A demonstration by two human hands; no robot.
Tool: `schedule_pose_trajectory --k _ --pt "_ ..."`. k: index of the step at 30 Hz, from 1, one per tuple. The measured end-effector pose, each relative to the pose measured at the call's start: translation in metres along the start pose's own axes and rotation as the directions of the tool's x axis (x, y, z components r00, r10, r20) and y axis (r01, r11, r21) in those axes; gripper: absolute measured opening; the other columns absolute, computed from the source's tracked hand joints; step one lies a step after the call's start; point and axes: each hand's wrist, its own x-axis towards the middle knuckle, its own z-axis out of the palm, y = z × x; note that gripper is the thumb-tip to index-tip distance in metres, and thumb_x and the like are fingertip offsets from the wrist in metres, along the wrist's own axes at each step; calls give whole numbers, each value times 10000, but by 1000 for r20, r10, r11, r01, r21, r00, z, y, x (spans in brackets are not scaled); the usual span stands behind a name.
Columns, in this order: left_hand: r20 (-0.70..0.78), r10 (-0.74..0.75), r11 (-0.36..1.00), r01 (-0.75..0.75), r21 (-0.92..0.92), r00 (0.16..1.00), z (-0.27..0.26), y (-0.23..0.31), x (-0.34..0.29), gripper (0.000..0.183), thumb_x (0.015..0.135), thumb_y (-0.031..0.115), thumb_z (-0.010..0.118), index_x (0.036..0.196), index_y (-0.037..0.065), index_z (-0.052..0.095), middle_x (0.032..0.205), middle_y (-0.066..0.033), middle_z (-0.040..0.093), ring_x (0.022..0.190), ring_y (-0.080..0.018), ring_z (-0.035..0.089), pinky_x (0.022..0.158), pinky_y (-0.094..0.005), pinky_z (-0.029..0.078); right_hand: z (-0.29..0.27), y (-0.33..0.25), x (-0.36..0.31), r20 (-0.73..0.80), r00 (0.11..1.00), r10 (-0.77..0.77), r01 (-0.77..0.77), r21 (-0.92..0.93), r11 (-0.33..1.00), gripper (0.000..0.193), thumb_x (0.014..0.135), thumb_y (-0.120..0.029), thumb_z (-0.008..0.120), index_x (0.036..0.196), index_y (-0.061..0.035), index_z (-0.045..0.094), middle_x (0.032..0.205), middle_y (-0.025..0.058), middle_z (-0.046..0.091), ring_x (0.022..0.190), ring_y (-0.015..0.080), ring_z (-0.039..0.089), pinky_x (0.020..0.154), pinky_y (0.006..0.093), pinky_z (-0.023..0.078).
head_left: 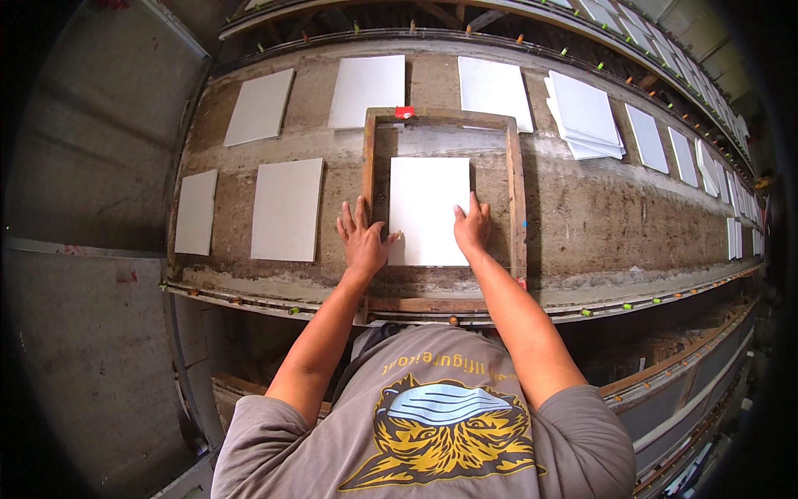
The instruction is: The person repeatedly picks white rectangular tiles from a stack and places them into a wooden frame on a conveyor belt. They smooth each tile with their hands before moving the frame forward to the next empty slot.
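A white rectangular sheet [430, 200] lies flat inside the outline of a worn wooden frame [516, 191] on the long work table. I cannot tell whether the sheet rests on a mesh or directly on the table. My left hand [364, 239] is open, its fingers spread near the frame's left bar and its thumb at the sheet's lower left edge. At the opposite edge is my right hand [473, 228], thumb over the sheet's border and index finger stretched out along its side. Its other fingers are partly hidden. Neither hand lifts the sheet.
More white sheets, such as one at left [287, 209], lie spaced along the stained table [615, 200]. A fanned stack [584, 112] sits at back right. Red tape [404, 112] marks the frame's far bar. Rails with small pegs [587, 313] run along both table edges.
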Motion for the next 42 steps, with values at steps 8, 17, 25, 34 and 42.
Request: schedule_pose_trajectory --k 8,17,25,34,42 --pt "10 -8 1000 8 27 1000 4 -3 2 400 874 537 753 1141 243 800 1712 -121 139 1576 -416 -10 1251 -585 29 -2 -4 -1 17 999 27 -27 19 999 614 970 -311 681 1503 -81 482 1276 167 530 1217 357 543 1029 466 457" --pt "56 -22 1000 22 14 998 -1 -1 3 407 882 509 754 1166 220 783 1723 -110 83 1574 -414 -30 1245 -601 44 1 -1 0 13 1000 9 -9 14 1000 617 962 -306 691 1496 -74 488 1264 175 532 1206 361 545 1026 460 454" --pt "30 -22 1000 21 7 999 3 -4 3 399 862 492 781 1149 216 795 1716 -118 121 1576 -411 -1 1246 -595 44 4 0 0 14 1000 5 -5 -4 1000 626 961 -317 690 1500 -74 484 1259 174 533 1201 367 546 1020 454 457" --pt "14 -15 1000 15 -20 1000 3 -3 4 397 851 474 795 1141 203 798 1709 -124 148 1575 -410 27 1244 -592 57 3 0 0 8 1000 -24 25 -27 999 637 965 -327 686 1507 -68 474 1246 172 531 1174 361 559 990 448 479" --pt "27 -15 1000 16 -19 1000 -3 0 3 422 865 453 788 1175 167 774 1707 -130 134 1575 -413 30 1243 -596 59 2 -1 -3 15 999 -42 43 -50 998 629 975 -335 669 1505 -62 469 1257 177 529 1180 366 558 993 464 475"
